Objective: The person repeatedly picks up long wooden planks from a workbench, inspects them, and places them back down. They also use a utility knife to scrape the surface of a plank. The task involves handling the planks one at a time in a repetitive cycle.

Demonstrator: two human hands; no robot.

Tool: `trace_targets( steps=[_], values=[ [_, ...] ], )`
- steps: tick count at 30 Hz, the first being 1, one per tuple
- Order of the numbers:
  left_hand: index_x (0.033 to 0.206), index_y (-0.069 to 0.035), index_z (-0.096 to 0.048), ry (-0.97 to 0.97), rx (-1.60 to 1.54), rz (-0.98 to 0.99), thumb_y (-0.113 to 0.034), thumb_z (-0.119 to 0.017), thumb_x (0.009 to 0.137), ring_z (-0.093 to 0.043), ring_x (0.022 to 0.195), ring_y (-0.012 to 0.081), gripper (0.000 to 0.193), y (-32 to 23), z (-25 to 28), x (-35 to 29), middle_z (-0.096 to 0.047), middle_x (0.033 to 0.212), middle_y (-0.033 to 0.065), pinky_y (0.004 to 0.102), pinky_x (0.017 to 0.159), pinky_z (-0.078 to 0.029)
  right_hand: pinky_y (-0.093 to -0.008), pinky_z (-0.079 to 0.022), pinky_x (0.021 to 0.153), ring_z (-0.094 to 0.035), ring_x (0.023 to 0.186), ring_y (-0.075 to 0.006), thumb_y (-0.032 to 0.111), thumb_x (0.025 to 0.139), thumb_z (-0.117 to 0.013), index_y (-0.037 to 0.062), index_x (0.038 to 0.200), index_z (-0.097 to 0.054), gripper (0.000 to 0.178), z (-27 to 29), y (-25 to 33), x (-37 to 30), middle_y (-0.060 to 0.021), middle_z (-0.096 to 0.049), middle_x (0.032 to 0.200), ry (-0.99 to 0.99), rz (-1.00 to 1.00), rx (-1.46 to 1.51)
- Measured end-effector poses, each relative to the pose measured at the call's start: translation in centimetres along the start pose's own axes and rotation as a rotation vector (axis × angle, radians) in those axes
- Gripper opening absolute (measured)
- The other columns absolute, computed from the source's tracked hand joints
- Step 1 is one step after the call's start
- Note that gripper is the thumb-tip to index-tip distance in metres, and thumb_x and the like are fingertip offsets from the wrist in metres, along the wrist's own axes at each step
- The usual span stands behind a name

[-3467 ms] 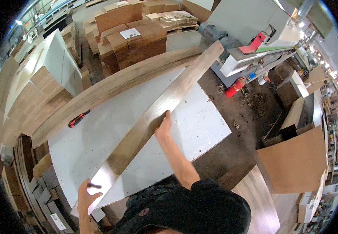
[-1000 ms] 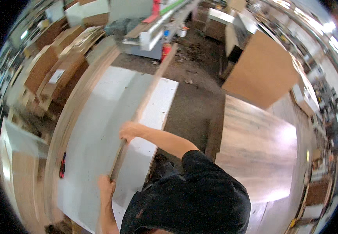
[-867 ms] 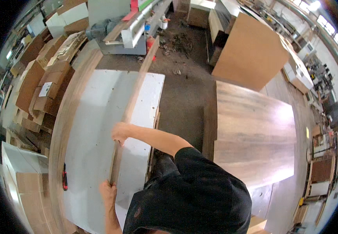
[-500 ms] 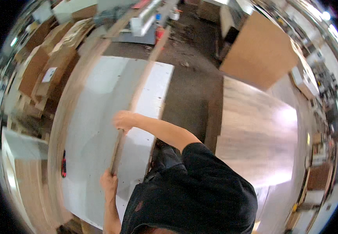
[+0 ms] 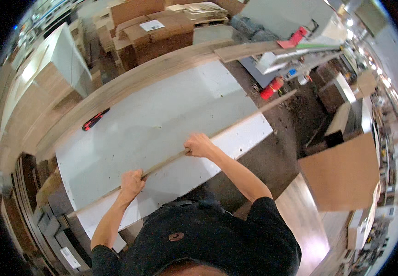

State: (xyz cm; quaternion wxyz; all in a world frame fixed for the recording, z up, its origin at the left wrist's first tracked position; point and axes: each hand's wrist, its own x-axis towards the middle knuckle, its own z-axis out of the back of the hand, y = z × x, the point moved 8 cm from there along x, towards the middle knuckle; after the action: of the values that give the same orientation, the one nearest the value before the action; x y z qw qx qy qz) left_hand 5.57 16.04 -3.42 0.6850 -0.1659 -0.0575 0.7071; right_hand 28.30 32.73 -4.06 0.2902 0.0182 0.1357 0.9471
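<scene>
L hand (image 5: 132,183) & R hand (image 5: 200,145) grip the long board (image 5: 166,163) edge-up over the white table (image 5: 134,138), spaced apart prob. to stop its overhanging ends tipping.

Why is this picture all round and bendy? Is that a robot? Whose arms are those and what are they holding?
There's no robot here, just a person in a black shirt using bare hands. The camera is worn on the person's head and looks down, so you see almost what they see. Its very wide lens bends straight things near the rim.

The left hand and right hand both have a grip on a long wooden board. You mostly see its narrow edge, and its right end pokes out past the white table. On the table, a red and black tool lies next to a long plank along the far side. Behind that are cardboard boxes.
</scene>
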Motion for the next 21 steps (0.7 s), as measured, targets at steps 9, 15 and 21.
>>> trace_targets(
  steps=[9, 15, 21],
  values=[
    [0.083, -0.009, -0.072, 0.132, 0.143, 0.297, -0.03, -0.077, 0.08, -0.067, 0.083, 0.0353, 0.023, 0.8, -1.8, 0.9, -0.071, 0.085, 0.0159, 0.0474, 0.072, -0.052, -0.0462, -0.054, 0.073, -0.067, 0.086, -0.0341, 0.032, 0.084, -0.073, 0.0062, 0.089, -0.07, 0.026, -0.5, -0.9, 0.5, -0.0131, -0.069, 0.086, 0.28, 0.076, 0.186],
    [0.078, -0.008, -0.073, -0.018, -0.017, 0.303, -0.023, -0.081, 0.073, -0.067, 0.076, 0.0353, 0.018, 2.2, -2.5, 0.4, -0.07, 0.078, 0.0138, 0.0478, 0.068, -0.051, -0.0372, -0.054, 0.083, -0.069, 0.092, -0.0235, 0.026, 0.09, -0.069, 0.0064, 0.107, -0.073, 0.026, 2.1, -9.6, 3.0, -0.0126, -0.074, 0.099, 0.11, 0.11, 0.83],
    [0.077, -0.008, -0.071, -0.047, 0.075, 0.275, -0.021, -0.078, 0.073, -0.066, 0.074, 0.0369, 0.016, 1.4, -1.5, 0.3, -0.068, 0.074, 0.0144, 0.0488, 0.065, -0.049, -0.0322, -0.055, 0.082, -0.069, 0.087, -0.016, 0.018, 0.093, -0.066, 0.0075, 0.113, -0.073, 0.024, 13.2, -29.8, 6.1, -0.0075, -0.074, 0.105, -0.393, -0.154, 0.644]
  ],
)
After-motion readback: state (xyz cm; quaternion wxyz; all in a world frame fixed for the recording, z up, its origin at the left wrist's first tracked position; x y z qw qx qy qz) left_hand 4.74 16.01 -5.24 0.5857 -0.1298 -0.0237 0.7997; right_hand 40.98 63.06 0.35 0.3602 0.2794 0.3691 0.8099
